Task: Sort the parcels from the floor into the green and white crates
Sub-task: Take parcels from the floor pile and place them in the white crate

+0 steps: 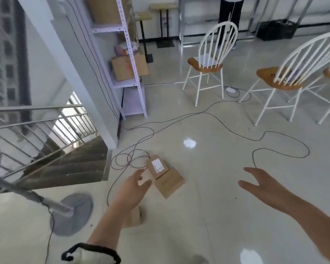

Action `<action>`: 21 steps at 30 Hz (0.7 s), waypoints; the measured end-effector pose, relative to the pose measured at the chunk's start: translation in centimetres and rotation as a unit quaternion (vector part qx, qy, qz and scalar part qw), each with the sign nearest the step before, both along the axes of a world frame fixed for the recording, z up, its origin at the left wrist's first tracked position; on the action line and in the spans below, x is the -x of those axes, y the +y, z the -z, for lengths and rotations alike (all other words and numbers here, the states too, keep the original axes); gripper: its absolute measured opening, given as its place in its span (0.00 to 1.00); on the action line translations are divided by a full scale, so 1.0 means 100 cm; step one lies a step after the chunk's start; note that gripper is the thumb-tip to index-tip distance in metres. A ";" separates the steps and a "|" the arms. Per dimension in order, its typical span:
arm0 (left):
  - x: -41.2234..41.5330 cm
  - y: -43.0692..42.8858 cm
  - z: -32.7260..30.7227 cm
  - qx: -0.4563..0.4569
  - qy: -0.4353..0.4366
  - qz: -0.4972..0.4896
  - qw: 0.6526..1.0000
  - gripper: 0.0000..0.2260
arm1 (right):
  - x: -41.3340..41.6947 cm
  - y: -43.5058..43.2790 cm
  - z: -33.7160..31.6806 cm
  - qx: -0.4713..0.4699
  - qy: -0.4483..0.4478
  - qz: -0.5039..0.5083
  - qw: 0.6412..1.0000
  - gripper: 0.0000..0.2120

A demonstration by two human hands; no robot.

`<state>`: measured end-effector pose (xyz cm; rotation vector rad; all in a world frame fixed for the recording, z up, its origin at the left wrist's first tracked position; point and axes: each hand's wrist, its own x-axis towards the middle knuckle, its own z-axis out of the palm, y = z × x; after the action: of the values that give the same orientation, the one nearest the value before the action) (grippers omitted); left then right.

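Observation:
Two brown cardboard parcels lie on the pale tiled floor. One parcel with a white label (157, 166) leans on a flatter parcel (170, 184) beside it. A third brown parcel (134, 217) lies partly hidden under my left forearm. My left hand (133, 189) hovers just left of the labelled parcel with fingers spread, touching nothing. My right hand (259, 182) is held out to the right, fingers relaxed and empty. No green or white crate is in view.
Dark cables (133, 159) loop across the floor around the parcels. A fan stand base (72, 213) sits at lower left, a stair opening with railing (46, 141) beyond it. A white shelf rack (130, 73) holds boxes. White chairs (210, 61) stand at the back; a person's legs (230, 20) appear farther off.

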<state>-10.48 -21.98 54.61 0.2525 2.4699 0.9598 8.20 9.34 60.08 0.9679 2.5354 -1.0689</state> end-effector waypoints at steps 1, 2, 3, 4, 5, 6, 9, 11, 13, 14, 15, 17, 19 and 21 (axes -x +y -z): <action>0.011 0.000 0.013 0.007 -0.010 -0.014 1.000 0.25 | 0.017 0.009 0.010 -0.003 -0.009 -0.006 1.000 0.28; 0.023 -0.001 0.026 0.013 -0.025 -0.027 0.999 0.25 | 0.033 0.017 0.021 -0.006 -0.019 -0.011 1.000 0.28; 0.035 -0.001 0.040 0.018 -0.039 -0.038 0.998 0.25 | 0.050 0.025 0.032 -0.009 -0.024 -0.014 1.000 0.29; 0.047 -0.001 0.056 0.025 -0.051 -0.042 0.997 0.25 | 0.067 0.032 0.045 -0.010 -0.028 -0.014 0.999 0.29; 0.059 -0.001 0.072 0.036 -0.062 -0.040 0.997 0.25 | 0.085 0.039 0.058 -0.010 -0.031 -0.013 0.999 0.29; 0.073 0.001 0.091 0.048 -0.071 -0.037 0.996 0.25 | 0.103 0.046 0.073 -0.012 -0.034 -0.012 0.999 0.29; 0.120 0.009 0.152 0.078 -0.094 -0.022 0.992 0.25 | 0.157 0.064 0.127 -0.028 -0.041 -0.016 0.999 0.29; 0.156 0.019 0.205 0.093 -0.098 -0.014 0.991 0.24 | 0.196 0.077 0.173 -0.039 -0.031 -0.021 0.999 0.28; 0.188 0.034 0.268 0.106 -0.100 -0.017 0.989 0.25 | 0.236 0.090 0.225 -0.052 -0.018 -0.025 0.998 0.27; 0.202 0.042 0.302 0.110 -0.108 -0.020 0.988 0.25 | 0.254 0.096 0.255 -0.054 -0.009 -0.023 0.998 0.27; 0.215 0.051 0.338 0.111 -0.117 -0.023 0.987 0.25 | 0.272 0.101 0.288 -0.053 0.002 -0.022 0.998 0.27; 0.238 0.067 0.414 0.115 -0.132 -0.026 0.984 0.25 | 0.306 0.111 0.360 -0.048 0.020 -0.035 0.998 0.28; 0.257 0.081 0.491 0.117 -0.141 -0.024 0.983 0.26 | 0.339 0.120 0.435 -0.025 0.018 -0.040 0.999 0.28; 0.274 0.091 0.563 0.121 -0.145 -0.024 0.982 0.27 | 0.374 0.127 0.506 0.004 0.018 -0.038 0.999 0.28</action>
<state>-37.91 -12.84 -1.69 -0.0284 2.2996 0.6534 -29.19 22.07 9.51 0.8509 2.5734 -1.0834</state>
